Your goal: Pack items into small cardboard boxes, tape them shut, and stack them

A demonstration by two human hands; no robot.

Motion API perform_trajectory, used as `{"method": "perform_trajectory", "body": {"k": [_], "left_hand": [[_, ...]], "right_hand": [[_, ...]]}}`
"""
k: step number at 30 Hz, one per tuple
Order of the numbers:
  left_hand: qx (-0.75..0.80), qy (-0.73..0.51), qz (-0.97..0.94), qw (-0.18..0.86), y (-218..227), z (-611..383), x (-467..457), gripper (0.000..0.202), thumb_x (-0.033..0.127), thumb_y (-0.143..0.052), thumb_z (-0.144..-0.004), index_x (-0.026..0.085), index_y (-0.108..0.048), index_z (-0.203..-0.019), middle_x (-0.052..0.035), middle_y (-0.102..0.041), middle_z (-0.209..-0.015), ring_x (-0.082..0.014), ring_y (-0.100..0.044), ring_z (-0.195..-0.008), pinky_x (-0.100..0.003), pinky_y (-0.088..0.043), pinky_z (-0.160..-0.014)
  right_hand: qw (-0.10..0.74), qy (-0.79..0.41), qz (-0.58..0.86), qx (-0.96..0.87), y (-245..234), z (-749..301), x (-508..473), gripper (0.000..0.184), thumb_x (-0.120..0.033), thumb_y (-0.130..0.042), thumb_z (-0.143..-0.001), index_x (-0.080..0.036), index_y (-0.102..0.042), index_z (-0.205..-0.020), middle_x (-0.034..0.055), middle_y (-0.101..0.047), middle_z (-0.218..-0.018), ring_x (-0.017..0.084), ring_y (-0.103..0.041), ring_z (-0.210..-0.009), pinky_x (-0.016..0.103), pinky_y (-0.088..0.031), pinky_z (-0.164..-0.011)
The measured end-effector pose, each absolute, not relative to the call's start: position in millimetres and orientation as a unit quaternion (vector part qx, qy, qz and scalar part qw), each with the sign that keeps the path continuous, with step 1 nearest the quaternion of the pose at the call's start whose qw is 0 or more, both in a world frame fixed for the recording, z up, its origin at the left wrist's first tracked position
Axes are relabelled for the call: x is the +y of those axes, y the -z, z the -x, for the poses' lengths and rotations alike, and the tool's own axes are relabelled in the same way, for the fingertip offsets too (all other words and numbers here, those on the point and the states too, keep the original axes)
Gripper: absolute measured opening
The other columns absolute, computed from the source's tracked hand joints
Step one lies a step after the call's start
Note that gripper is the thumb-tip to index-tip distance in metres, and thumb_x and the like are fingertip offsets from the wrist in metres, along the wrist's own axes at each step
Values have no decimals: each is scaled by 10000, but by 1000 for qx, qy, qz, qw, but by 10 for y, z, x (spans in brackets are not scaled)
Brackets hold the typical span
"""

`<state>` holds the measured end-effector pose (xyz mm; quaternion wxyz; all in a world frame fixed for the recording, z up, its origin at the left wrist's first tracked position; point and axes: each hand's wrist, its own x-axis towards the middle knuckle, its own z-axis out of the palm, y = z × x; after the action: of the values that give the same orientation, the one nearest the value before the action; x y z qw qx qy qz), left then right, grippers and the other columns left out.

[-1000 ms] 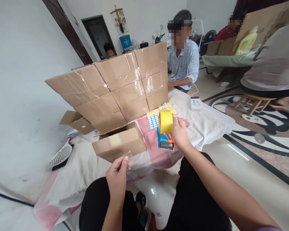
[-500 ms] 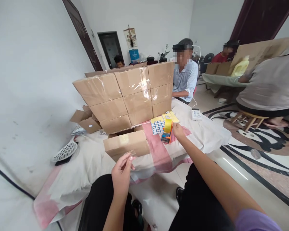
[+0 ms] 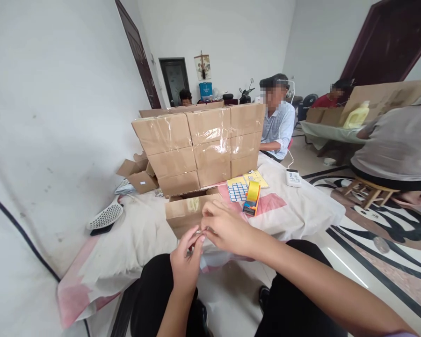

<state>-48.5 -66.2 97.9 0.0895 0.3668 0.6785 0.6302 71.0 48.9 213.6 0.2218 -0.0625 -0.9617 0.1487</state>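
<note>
My left hand [image 3: 186, 259] is closed in a pinch on a small piece of clear tape [image 3: 198, 231], just in front of a low cardboard box [image 3: 182, 213]. Thumb and finger of my right hand [image 3: 226, 227] meet at the same bit of tape, so the fingertips of both hands nearly touch. Part of the box is hidden behind my right hand. Beyond that hand, a tape dispenser [image 3: 251, 203] with a yellow roll lies on the cloth, beside a sheet of blue-edged labels [image 3: 237, 192].
Taped-together cardboard boxes [image 3: 212, 159] form a wall behind the low box. An open carton [image 3: 140, 178] and a white perforated paddle [image 3: 107, 216] lie left. A white device [image 3: 293, 178] with a cable sits right. A co-worker [image 3: 279, 121] sits beyond the boxes.
My right hand has let go of the tape dispenser and moved left to the tape in my left hand. The dispenser now lies on the cloth. The view has shifted slightly.
</note>
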Motion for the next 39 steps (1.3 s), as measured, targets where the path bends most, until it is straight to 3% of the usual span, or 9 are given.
{"method": "perform_trajectory", "body": {"k": [5,7,10,12,14,21,26,33,39], "left_hand": [[691,-595,-377,161,-1052,656,-740,800,507,-671,-867,202,-371,-1543,-66,-788,-948,-138,-605,-504,-296,-549,-583],[722,-570,-368,133,-1166,815,-731,719,543,-615,-894,187,-440,-1494,-67,-785,-924,-164,-629,-546,-319,-551,-611],[761,-505,-407,-11,-1458,1107,-573,504,508,-593,-911,226,-607,-1328,-93,-769,-1097,-251,-717,-912,-392,-553,-838],[767,-414,-483,-88,-1660,1297,-364,476,375,-593,-912,250,-589,-1371,-102,-662,-1370,-307,-591,-1275,-476,-457,-1051],[779,-319,-532,-89,-1781,1447,-133,557,262,-596,-885,272,-543,-1440,-82,-537,-1521,-322,-447,-1429,-545,-349,-1148],[795,-241,-556,-19,-1497,1554,74,357,315,-439,-995,330,-699,-1240,-24,-602,-1454,-286,-473,-1424,-623,-214,-1207],[777,-214,-591,19,-1430,1558,-47,577,557,-591,-910,303,-567,-1427,-63,-422,-1599,-331,-303,-1522,-617,-128,-1240],[782,-236,-576,43,-1442,1581,-53,1018,486,-713,-834,241,-134,-1635,-147,-380,-1617,-316,-275,-1536,-617,-44,-1242],[776,-241,-581,44,-1422,1584,-69,992,482,-703,-849,251,-141,-1633,-160,-400,-1604,-318,-254,-1543,-607,-29,-1240]], "right_hand": [[275,-98,101,-951,-2454,-911,375,162,-148,-537,-925,-189,-619,-792,83,-565,-1019,248,-487,-980,432,-428,-840],[323,-104,141,-930,-2628,-1013,411,145,-152,-541,-918,-200,-633,-816,83,-562,-1030,257,-491,-988,447,-421,-859],[330,-155,173,-915,-2839,-1058,587,139,-165,-588,-892,-214,-660,-783,69,-563,-1042,264,-514,-1043,453,-421,-918],[290,-217,168,-917,-2902,-983,749,143,-213,-605,-899,-218,-679,-776,56,-575,-1040,249,-540,-1061,433,-432,-942],[239,-273,158,-918,-2893,-832,917,138,-258,-613,-899,-214,-701,-802,50,-590,-1049,231,-568,-1065,406,-438,-958],[82,-307,205,-926,-2543,-99,1410,141,-306,-673,-823,-199,-741,-883,69,-658,-1110,245,-605,-1085,312,-465,-891],[1,-316,244,-917,-2372,270,1559,115,-224,-653,-776,-165,-716,-853,56,-704,-942,213,-633,-899,259,-461,-717],[-39,-302,265,-915,-2190,515,1654,65,-217,-665,-752,-153,-673,-750,23,-639,-714,178,-586,-703,245,-404,-595],[-30,-301,242,-922,-2192,482,1787,121,-242,-626,-774,-151,-683,-830,50,-670,-829,199,-616,-791,252,-440,-643]]}}
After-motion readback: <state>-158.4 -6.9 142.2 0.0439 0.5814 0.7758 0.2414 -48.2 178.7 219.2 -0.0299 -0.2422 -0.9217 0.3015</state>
